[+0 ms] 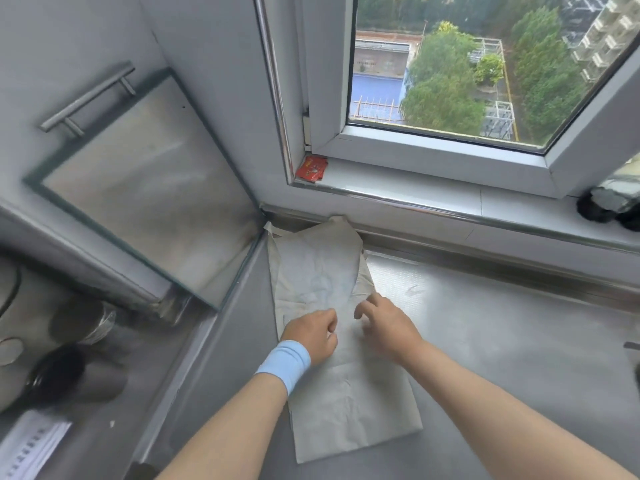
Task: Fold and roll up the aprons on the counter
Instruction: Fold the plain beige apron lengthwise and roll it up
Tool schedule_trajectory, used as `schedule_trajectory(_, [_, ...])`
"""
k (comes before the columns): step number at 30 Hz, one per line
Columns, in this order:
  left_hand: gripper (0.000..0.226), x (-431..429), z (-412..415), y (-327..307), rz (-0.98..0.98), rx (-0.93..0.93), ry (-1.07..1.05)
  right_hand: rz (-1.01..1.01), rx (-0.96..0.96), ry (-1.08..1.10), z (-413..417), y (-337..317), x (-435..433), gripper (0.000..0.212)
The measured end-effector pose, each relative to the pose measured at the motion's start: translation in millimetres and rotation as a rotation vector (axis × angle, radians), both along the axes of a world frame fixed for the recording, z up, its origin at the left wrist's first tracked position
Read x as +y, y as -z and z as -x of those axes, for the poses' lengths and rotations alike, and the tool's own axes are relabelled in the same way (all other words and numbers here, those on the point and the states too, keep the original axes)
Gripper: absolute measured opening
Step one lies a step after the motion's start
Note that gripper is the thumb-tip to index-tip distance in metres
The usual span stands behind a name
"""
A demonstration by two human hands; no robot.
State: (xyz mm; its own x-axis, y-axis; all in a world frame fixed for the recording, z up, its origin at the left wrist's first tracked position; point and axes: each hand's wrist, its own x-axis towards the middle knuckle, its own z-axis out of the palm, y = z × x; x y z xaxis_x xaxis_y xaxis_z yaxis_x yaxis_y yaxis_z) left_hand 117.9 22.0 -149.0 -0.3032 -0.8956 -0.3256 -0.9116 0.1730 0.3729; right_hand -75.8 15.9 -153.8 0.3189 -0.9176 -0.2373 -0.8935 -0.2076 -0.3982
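Note:
A pale, off-white apron (322,271) lies folded into a long narrow strip on the steel counter (502,341), running from the front edge back to the wall under the window. My left hand (313,336), with a light blue wristband, rests on the middle of the strip with its fingers curled down onto the cloth. My right hand (386,322) is just to its right, fingers bent and pinching at the apron's right edge. Its far end, with a strap, is crumpled against the wall.
A glass-fronted cabinet door (145,188) with a metal bar handle stands at the left. A red packet (311,169) lies on the window sill. Dark jars (609,206) sit on the sill at far right. Metal pots (69,358) stand lower left.

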Motion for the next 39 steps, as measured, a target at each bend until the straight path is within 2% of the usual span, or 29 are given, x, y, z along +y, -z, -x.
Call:
schedule_trajectory(3, [0.005, 37.8, -0.8, -3.7, -0.038, -0.01, 0.018, -0.081, 0.078, -0.146, 2.6, -10.6, 34.0, 0.019])
schedule_trajectory(6, [0.005, 73.8, 2.2, -3.3, -0.083, -0.018, 0.034, -0.176, 0.112, -0.185, 3.1, -17.9, 65.8, 0.013])
schedule_trajectory(9, [0.012, 106.3, 7.7, -2.4, -0.143, -0.08, 0.079, -0.178, 0.138, -0.271, 2.9, -17.4, 98.5, 0.036])
schedule_trajectory(12, [0.03, 129.4, 8.8, 1.1, -0.147, -0.16, 0.123, -0.111, 0.306, -0.456, 5.4, -14.3, 124.2, 0.059])
schedule_trajectory(14, [0.046, 140.1, 8.3, 1.7, -0.126, -0.169, 0.118, -0.045, 0.382, -0.501, 11.4, -11.6, 134.0, 0.051])
schedule_trajectory(16, [0.06, 145.2, 7.8, 0.9, -0.12, -0.181, 0.107, 0.015, 0.427, -0.515, 15.5, -5.8, 137.5, 0.027])
schedule_trajectory(18, [0.07, 151.2, 6.9, -2.7, -0.123, -0.181, 0.093, 0.054, 0.467, -0.526, 17.4, 3.1, 140.7, 0.025])
schedule_trajectory(21, [0.07, 155.6, 6.6, -10.0, -0.122, -0.183, 0.08, 0.114, 0.355, -0.427, 12.1, -15.3, 146.5, 0.02])
schedule_trajectory(24, [0.033, 151.6, 4.8, -27.0, -0.091, -0.181, 0.029, 0.069, 0.196, -0.262, 11.6, -45.4, 145.5, 0.013])
schedule_trajectory(26, [0.021, 144.4, 2.7, -44.7, -0.145, -0.157, -0.034, 0.053, 0.137, -0.216, 12.9, -65.3, 142.3, 0.024])
schedule_trajectory(28, [0.021, 134.8, -1.9, -63.2, -0.235, -0.159, -0.021, -0.108, 0.201, -0.189, 15.5, -87.2, 135.6, 0.039])
schedule_trajectory(29, [0.024, 131.7, -4.4, -72.7, -0.275, -0.173, -0.006, -0.205, 0.279, -0.199, 16.6, -97.9, 132.6, 0.039])
schedule_trajectory(31, [0.032, 126.9, -8.7, -88.9, -0.358, -0.209, 0.022, -0.395, 0.363, -0.224, 19.4, -117.0, 126.3, 0.027])
schedule_trajectory(34, [0.042, 117.8, -15.5, -107.8, -0.452, -0.276, 0.062, -0.61, 0.198, -0.102, 24.5, -134.2, 114.5, 0.022])
schedule_trajectory(36, [0.04, 106.6, -22.3, -111.6, -0.497, -0.257, 0.051, -0.686, 0.081, -0.019, 26.5, -135.9, 106.0, 0.021])
schedule_trajectory(39, [0.036, 87.1, -33.7, -108.1, -0.451, -0.188, -0.012, -0.578, -0.072, 0.086, 29.8, -118.4, 88.2, 0.025])
